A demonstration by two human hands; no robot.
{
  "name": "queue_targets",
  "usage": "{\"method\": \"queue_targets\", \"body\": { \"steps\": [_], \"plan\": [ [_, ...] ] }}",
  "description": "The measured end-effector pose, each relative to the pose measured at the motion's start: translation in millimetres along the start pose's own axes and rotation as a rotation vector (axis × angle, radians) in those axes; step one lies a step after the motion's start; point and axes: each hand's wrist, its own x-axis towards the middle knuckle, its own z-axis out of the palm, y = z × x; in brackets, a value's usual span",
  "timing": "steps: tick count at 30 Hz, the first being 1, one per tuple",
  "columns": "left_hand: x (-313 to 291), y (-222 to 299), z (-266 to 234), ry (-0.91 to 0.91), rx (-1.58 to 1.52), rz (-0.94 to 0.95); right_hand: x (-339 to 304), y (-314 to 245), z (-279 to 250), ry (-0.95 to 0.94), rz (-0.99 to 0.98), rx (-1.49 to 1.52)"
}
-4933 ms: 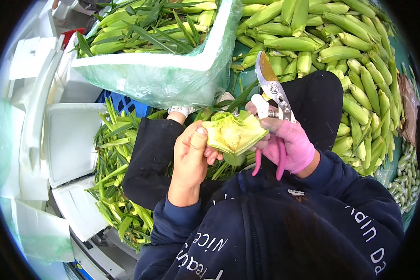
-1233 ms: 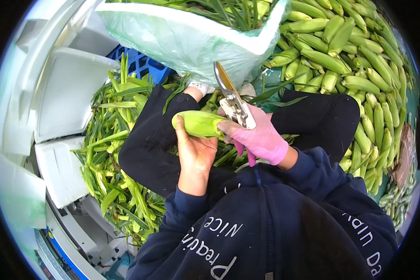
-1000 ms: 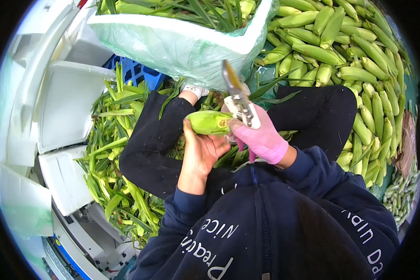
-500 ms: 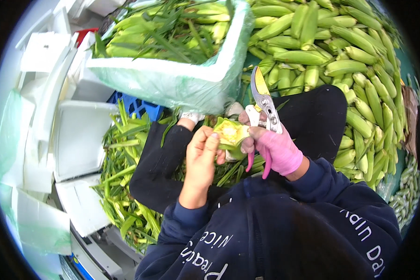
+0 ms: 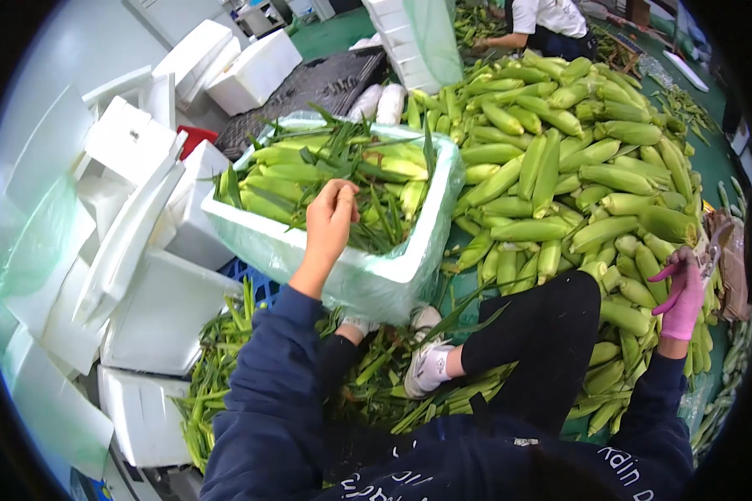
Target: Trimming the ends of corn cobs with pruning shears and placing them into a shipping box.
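Observation:
My bare left hand (image 5: 331, 215) is over the near side of a foam box (image 5: 342, 275) wrapped in green film. Its fingers are curled together, and whatever may be between them is hidden. Inside the box lie green corn ears (image 5: 271, 185) with loose long leaves on top. Far to the right, my right hand (image 5: 685, 294), in a pink glove, grips pruning shears (image 5: 710, 253) with pink handles. The blades point up and away, beside the edge of a large heap of corn ears in husk (image 5: 597, 175).
Stripped husks and leaves (image 5: 217, 392) cover the floor by my legs. White foam boxes and lids (image 5: 167, 309) crowd the left. Another person (image 5: 551, 21) sits beyond the heap. A brown bag (image 5: 734, 267) lies at the right.
My hands have parted, and the trimmed corn ear no longer shows in them. The left went forward to the box; the right swung out to the right with the shears. The view has tilted up.

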Motion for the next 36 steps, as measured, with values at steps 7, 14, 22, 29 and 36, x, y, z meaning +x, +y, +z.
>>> {"method": "queue_targets", "body": {
  "steps": [7,14,22,29,36],
  "plan": [
    [105.8,-76.4,91.7,-0.287,0.780,0.358,-67.0,9.8,54.3,-0.085,0.000,0.197],
    [110.1,-137.4,81.9,-0.111,1.034,0.360,-97.0,32.6,74.2,-0.145,0.289,0.206],
    [50.8,-27.4,-27.8,0.067,0.290,0.247,-94.2,57.6,105.9,-0.313,0.493,0.223],
    [-85.5,45.4,-133.9,0.348,-1.125,0.034,-127.3,59.8,174.9,-0.592,0.466,0.239],
    [-233.8,1.0,-77.4,0.192,-1.127,-0.585,-183.7,53.7,275.5,-1.452,0.317,-0.110]
  ]
}}
